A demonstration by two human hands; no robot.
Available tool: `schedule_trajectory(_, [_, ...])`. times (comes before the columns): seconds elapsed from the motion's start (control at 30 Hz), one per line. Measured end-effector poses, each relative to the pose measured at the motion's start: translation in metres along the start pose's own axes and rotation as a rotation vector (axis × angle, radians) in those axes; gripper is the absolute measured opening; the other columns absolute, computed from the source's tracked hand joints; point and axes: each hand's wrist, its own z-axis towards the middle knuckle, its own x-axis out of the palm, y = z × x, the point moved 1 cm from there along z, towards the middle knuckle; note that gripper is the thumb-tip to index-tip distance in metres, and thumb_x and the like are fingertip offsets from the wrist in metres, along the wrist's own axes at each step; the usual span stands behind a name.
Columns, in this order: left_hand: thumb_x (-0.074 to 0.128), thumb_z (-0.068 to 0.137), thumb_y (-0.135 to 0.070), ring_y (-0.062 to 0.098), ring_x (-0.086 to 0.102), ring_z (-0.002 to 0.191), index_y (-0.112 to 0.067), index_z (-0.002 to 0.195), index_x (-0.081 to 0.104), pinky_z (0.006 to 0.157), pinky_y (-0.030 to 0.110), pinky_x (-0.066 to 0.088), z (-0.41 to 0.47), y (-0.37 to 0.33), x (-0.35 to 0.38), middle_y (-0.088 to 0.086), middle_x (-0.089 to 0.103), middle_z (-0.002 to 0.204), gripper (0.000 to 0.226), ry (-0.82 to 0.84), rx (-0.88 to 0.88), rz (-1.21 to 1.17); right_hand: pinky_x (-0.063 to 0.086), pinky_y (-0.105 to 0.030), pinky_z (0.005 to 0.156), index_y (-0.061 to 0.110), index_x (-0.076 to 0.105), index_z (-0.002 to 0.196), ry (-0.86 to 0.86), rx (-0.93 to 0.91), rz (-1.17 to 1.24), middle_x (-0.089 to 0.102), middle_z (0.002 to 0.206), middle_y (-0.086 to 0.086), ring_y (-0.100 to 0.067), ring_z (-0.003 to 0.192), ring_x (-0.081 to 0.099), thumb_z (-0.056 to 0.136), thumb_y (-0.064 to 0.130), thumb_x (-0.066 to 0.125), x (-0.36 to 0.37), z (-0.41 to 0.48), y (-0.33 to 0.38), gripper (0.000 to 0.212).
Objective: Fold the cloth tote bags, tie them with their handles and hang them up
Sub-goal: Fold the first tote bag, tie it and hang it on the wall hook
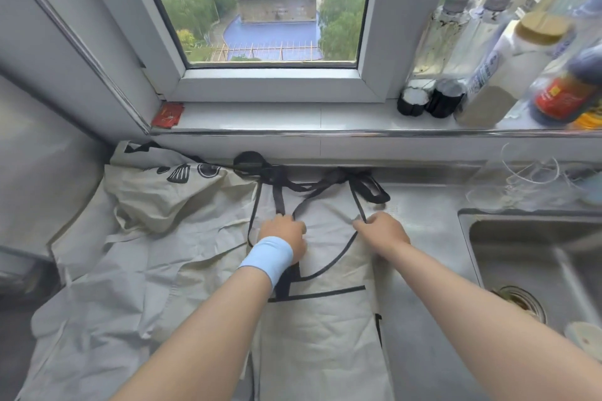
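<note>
The left hand (284,233) seems to grip the tote bag (325,329) near its top. The right hand (384,231) pinches a dark handle (358,202).

- One wide-angle view, worn on the head, looks forward and steeply down, close above the desk (423,238).
- It faces the window (270,81); the tote bag (325,319) lies nearest.

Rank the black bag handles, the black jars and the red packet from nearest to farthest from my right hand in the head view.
1. Black bag handles, one strap pinched by the right hand.
2. Black jars, on the sill behind, to the right.
3. Red packet, at the sill's far left end.
</note>
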Motion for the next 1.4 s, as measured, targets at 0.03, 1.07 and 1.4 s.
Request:
schedule_trajectory(0.03, [0.04,0.096,-0.031,0.029,0.05,0.118,-0.03,0.127,0.057,0.096,0.038,0.04,0.007,-0.007,-0.008,0.003,0.052,0.129,0.034,-0.05,0.026,-0.073,0.042,-0.032,0.065,0.022,0.058,0.079,0.017,-0.033,0.022,0.061,0.079,0.004,-0.023,0.082,0.06,0.085,0.045,0.052,0.0,0.002,0.002,0.024])
schedule_trajectory(1.07, [0.06,0.089,-0.023,0.02,0.065,0.086,-0.02,0.108,0.061,0.089,0.03,0.052,0.096,-0.053,-0.031,-0.003,0.067,0.101,0.019,-0.25,-0.186,-1.087,0.048,-0.036,0.081,0.021,0.055,0.122,-0.191,-0.321,-0.123,0.058,0.117,0.001,-0.025,0.103,0.059,0.09,0.027,0.06,0.009,0.035,-0.004,0.033])
schedule_trajectory(1.4, [0.05,0.088,-0.024,0.019,0.051,0.079,-0.025,0.099,0.048,0.068,0.03,0.042,-0.037,-0.021,0.033,-0.011,0.051,0.086,0.011,-0.269,0.154,-0.403,0.036,-0.031,0.049,0.021,0.056,0.089,0.018,-1.003,-0.511,0.051,0.088,0.002,-0.02,0.075,0.051,0.073,0.03,0.044,0.049,-0.054,-0.043,0.022])
